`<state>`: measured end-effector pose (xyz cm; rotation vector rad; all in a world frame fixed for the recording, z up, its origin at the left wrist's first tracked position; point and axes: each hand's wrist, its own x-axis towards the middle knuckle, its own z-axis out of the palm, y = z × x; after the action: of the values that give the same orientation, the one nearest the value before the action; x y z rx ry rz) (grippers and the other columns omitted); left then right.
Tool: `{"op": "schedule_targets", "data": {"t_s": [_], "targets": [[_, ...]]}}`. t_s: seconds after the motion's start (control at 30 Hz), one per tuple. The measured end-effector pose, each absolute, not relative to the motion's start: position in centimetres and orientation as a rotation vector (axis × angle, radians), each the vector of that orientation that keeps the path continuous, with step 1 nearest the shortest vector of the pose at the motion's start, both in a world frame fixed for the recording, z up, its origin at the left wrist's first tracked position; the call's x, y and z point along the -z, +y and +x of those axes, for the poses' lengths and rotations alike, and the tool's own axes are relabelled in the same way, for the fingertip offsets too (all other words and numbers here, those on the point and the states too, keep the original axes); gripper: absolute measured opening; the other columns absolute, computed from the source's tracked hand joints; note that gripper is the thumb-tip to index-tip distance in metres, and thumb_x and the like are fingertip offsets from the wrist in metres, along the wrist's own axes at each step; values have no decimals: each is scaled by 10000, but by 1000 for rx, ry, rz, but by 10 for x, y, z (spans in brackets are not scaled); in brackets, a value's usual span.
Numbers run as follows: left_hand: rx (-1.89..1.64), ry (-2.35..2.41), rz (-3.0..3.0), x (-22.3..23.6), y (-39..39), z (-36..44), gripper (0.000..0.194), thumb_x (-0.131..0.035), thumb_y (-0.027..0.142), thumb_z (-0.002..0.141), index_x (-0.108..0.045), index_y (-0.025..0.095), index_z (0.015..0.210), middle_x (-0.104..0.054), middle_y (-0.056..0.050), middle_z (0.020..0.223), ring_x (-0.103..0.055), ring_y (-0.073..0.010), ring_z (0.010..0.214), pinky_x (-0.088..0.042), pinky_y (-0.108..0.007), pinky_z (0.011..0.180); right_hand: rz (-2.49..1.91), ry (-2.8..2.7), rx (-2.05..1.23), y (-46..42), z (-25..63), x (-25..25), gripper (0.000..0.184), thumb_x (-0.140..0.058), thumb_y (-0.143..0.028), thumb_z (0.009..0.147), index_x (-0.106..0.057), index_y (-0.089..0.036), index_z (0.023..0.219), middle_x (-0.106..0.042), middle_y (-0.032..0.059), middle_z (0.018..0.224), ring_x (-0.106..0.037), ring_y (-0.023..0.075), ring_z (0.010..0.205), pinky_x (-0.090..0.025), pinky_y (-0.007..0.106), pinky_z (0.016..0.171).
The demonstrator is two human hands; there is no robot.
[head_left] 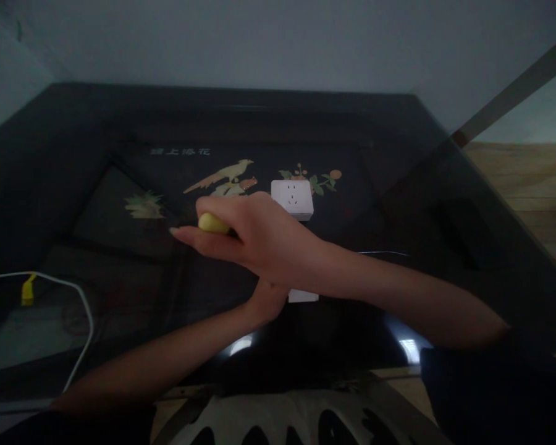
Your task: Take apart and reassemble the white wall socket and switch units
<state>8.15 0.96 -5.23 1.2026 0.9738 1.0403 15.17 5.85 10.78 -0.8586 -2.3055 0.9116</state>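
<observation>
My right hand is closed around the rounded yellow end of a tool handle, with the thumb and fingers wrapped about it. The rest of that tool is hidden inside and below the hand. My left hand lies under my right wrist, so its fingers are hidden and I cannot tell what they hold. Just beyond my right hand sits a white wall socket on a box-like base, its slots facing up. Below my right wrist a white piece shows in part beside my left hand.
A dark glossy table carries inlaid bird and flower pictures. On the left a white cable with a yellow tag curves toward the near edge. A thin pale wire lies right of the socket. A patterned cloth is at the near edge.
</observation>
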Motion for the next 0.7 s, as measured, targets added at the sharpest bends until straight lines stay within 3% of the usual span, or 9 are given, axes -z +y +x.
{"op": "schedule_targets", "data": {"t_s": [0.07,0.17,0.23,0.3,0.4,0.7], "targets": [[-1068,984,1217,51,7,84,375,-576,475,890,-598,232,1174,-616,-92,1215,-445,-336,1285,-356,-553,1080,-833,-2209,-981,55,153,-122,439,-627,-264,905,-298,-232,617,-343,-91,562,-375,76,551,-276,245,557],[-1089,958,1246,47,6,89,430,-581,512,867,-572,226,1187,-627,-98,1152,-518,-321,1178,-392,-525,1038,-742,-2037,-1050,55,159,-143,484,-645,-127,865,-279,-235,566,-332,-96,550,-379,61,534,-315,219,541],[-1104,918,1263,43,7,90,480,-559,523,880,-495,233,1257,-601,-93,1172,-554,-279,1085,-454,-463,966,-547,-1801,-1091,58,170,-150,426,-537,-228,939,-319,-235,574,-396,-79,590,-394,61,516,-347,212,504],[-1114,876,1275,38,8,91,492,-537,511,902,-420,250,1303,-567,-82,1194,-556,-242,1031,-486,-401,900,-490,-1556,-1165,62,188,-148,407,-438,-350,990,-382,-231,605,-387,-93,507,-259,63,388,-240,227,366],[-1127,809,1292,34,9,88,481,-528,490,921,-382,263,1319,-522,-77,1234,-528,-227,1066,-465,-367,913,-646,-1179,-1283,58,219,-134,506,-319,-322,1035,-306,-210,542,-271,-88,416,-142,67,342,-127,220,323],[-1065,703,1397,33,6,80,712,-654,494,840,-266,291,1401,-391,-88,1387,-429,-276,1213,-366,-439,1037,-589,-1097,-1228,19,249,-103,581,-620,-431,893,-249,-188,517,-254,-100,406,-148,50,318,-160,191,310]]}}
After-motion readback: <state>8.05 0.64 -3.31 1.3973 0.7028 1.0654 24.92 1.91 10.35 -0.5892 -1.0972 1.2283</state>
